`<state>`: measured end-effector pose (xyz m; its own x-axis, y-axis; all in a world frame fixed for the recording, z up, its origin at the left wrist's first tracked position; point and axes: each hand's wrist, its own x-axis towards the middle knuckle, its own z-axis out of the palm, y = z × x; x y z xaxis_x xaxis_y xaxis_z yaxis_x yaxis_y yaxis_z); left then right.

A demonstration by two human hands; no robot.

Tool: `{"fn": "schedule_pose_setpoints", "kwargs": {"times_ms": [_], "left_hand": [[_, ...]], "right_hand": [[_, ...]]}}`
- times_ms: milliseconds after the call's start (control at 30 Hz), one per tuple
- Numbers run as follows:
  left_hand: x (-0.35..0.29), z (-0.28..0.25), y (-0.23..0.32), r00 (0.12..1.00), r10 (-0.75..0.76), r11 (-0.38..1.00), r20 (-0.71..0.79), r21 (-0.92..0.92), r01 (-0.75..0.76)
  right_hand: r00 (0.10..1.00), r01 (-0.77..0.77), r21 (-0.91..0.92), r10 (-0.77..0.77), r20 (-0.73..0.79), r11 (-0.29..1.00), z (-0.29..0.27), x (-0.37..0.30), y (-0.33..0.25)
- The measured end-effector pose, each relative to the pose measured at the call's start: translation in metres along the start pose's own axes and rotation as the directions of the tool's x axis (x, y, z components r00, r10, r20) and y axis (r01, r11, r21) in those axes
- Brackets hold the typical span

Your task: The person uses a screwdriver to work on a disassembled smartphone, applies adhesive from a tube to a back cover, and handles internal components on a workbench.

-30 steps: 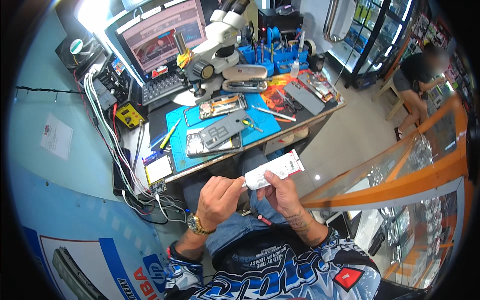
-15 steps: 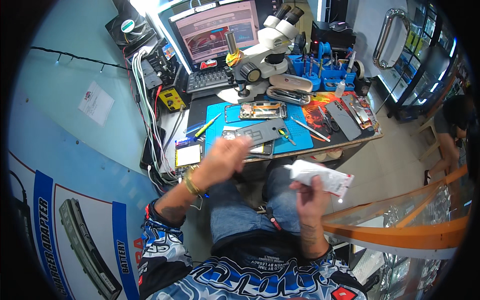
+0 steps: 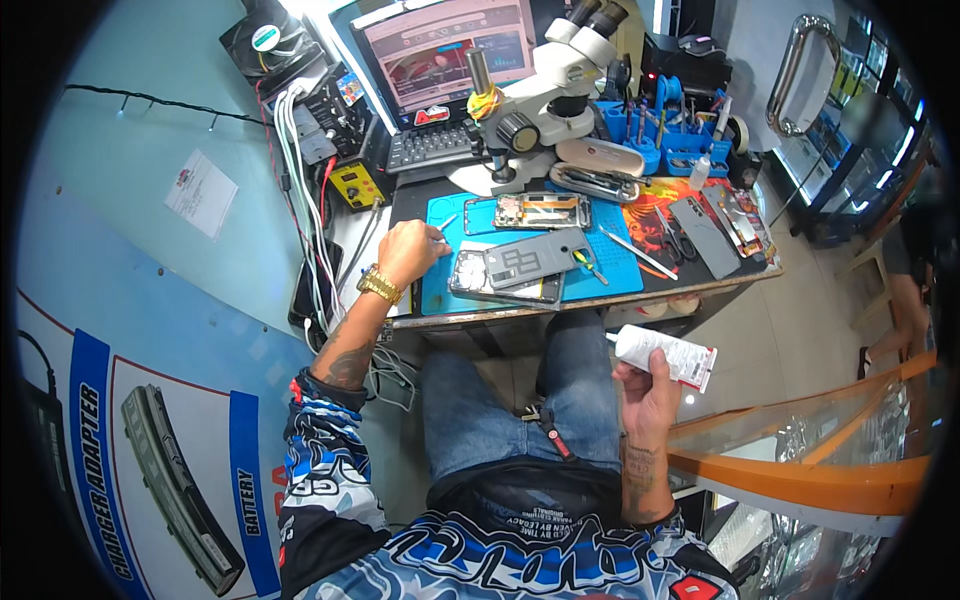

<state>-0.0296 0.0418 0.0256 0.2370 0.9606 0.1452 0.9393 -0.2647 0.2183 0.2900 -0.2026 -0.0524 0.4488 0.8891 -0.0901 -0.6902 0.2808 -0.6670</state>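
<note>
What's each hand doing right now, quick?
Left hand: closed around a thin tool over the blue mat.
Right hand: closed on a white glue tube above the lap.

Packaging, labels, signs and a screen around a repair bench

A white tube [image 3: 665,356] with a red-printed label is held below the bench edge. A lit laptop screen [image 3: 448,48] in pink and blue is seen at the back. A white paper sheet [image 3: 201,192] is stuck on the wall, and a blue-and-white poster [image 3: 160,470] is placed lower left.
</note>
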Motion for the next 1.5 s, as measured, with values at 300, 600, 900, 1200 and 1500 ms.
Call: {"fn": "schedule_pose_setpoints", "kwargs": {"times_ms": [300, 600, 900, 1200, 1500], "left_hand": [[-0.014, 0.008, 0.033, 0.922, 0.262, 0.962, -0.284, -0.003, -0.274], [0.002, 0.011, 0.096, 0.914, 0.404, 0.913, 0.045, -0.089, -0.399], [0.011, -0.008, 0.090, 0.901, 0.285, 0.789, 0.327, -0.614, -0.027], [-0.113, 0.028, 0.086, 0.765, 0.418, -0.336, 0.491, -0.698, 0.632], [-0.162, 0.065, 0.099, 0.799, 0.549, -0.800, 0.246, -0.122, 0.588]], "right_hand": [[0.999, 0.034, -0.031, -0.035, -0.021, 0.999, 0.004, 0.008, -0.004], [0.996, 0.069, -0.068, -0.065, 0.060, 0.995, 0.008, 0.001, -0.004], [0.994, 0.034, -0.088, -0.024, 0.110, 0.995, 0.030, 0.008, 0.001], [0.907, 0.061, -0.176, 0.019, 0.421, 0.982, 0.065, -0.003, 0.010], [0.773, 0.131, -0.454, 0.196, 0.603, 0.881, 0.056, -0.017, 0.018]]}}
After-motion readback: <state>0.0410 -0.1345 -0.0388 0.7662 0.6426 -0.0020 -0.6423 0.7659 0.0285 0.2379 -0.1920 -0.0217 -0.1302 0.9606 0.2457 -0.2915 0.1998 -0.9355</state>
